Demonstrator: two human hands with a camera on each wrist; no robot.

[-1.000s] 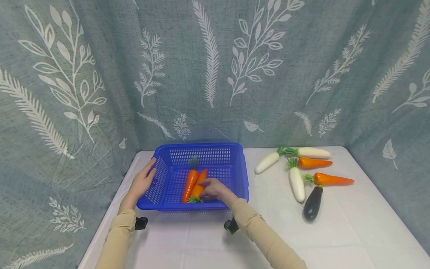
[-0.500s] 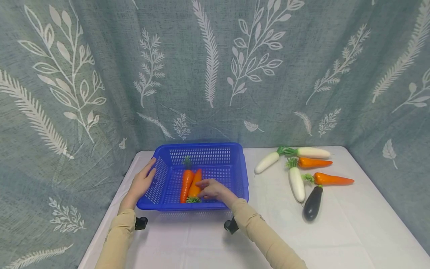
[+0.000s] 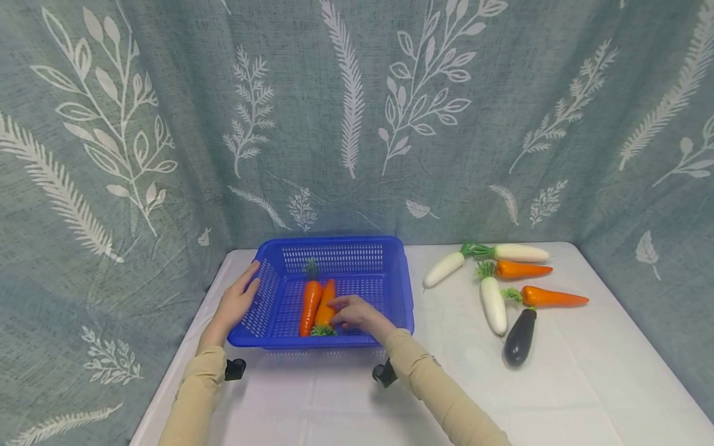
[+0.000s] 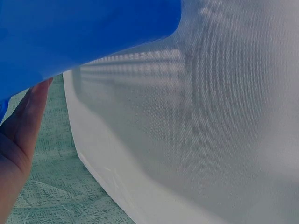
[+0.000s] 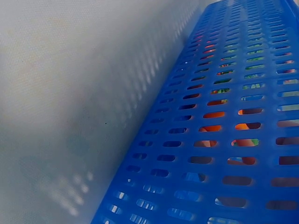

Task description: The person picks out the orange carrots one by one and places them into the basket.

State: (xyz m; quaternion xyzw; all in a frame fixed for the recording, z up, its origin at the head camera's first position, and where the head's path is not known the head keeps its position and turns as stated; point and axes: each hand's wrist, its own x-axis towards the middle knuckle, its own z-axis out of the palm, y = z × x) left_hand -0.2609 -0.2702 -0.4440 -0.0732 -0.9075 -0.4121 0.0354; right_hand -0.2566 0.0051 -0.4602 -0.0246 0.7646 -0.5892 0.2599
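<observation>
In the head view, my left hand [image 3: 235, 303] lies against the left wall of a blue perforated basket [image 3: 320, 342], its fingers fairly straight along the rim. The left wrist view shows that hand [image 4: 23, 135] on the basket's outer side. Two carrots lie side by side inside: a red-orange carrot [image 3: 310, 308] with its leafy top away from me, and a lighter orange carrot [image 3: 326, 303] with its leaves toward me. My right hand [image 3: 357, 313] reaches over the front rim, fingertips at the right side of the lighter carrot. The right wrist view shows mostly the basket wall [image 5: 187, 144].
On the white table [image 3: 586, 365], to the right, lie a white radish [image 3: 444, 270], another white radish [image 3: 519, 253], a third white radish [image 3: 493, 305], a carrot [image 3: 521, 270], another carrot [image 3: 555, 297] and an eggplant [image 3: 519, 337]. A patterned curtain [image 3: 357, 124] stands behind.
Both carrots in the basket have shifted left and lie more nearly parallel than a second ago. My right fingertips moved slightly left, then slightly back. My left hand has stayed at the basket.
</observation>
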